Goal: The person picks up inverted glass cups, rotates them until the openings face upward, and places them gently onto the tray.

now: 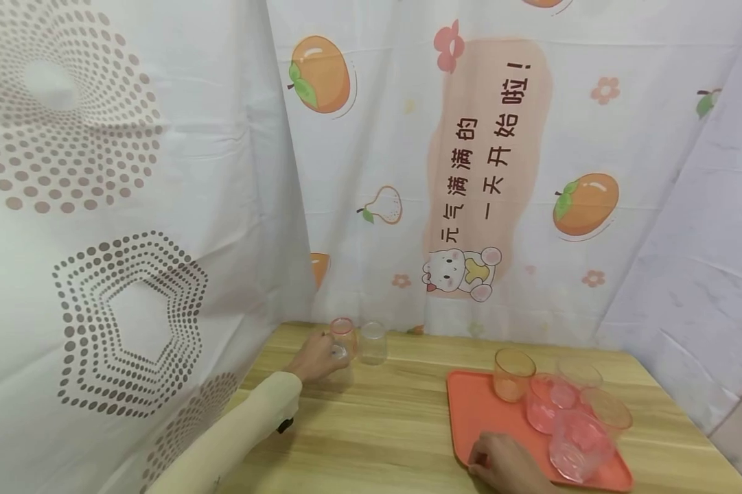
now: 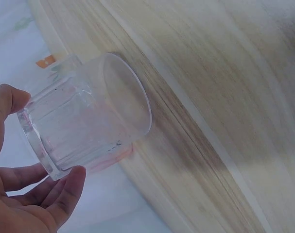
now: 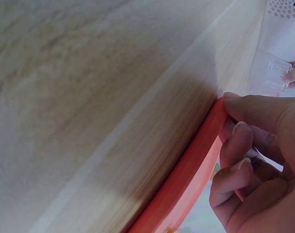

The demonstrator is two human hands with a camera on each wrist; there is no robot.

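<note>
1. Red tray (image 1: pixel 484 412): the right hand (image 1: pixel 508 463) pinches its near left corner, thumb on the rim and the forefinger curled close behind. That light grip seems enough to steady it; lifting the corner could tip what stands there.
2. Find the clear cup (image 2: pixel 84 109) at the left of the table (image 1: pixel 395 418), well apart from the tray. It is mouth down, its thick base toward the palm. Whether the rim touches the wood, I cannot tell.
3. Note the left hand (image 1: pixel 317 357): it pinches the base, thumb on one side and fingers on the other. The walls look smooth and probably slippery, so press evenly from both sides and let the heavy base sit squarely in the fingertips.
4. Mind the neighbours. A pink-rimmed cup (image 1: pixel 344 335) stands just behind, and a second clear cup (image 1: pixel 373 345) just beside it. Any sideways swing of the wrist risks a knock; moving toward the body looks safer.
5. Hold the cup's rim level with the table, since a tilt could catch one edge and twist it out of a fingertip grip.
6. Avoid jogging the tray: an orange cup (image 1: pixel 514 377) and a pink cup (image 1: pixel 540 405) stand close together there.
</note>
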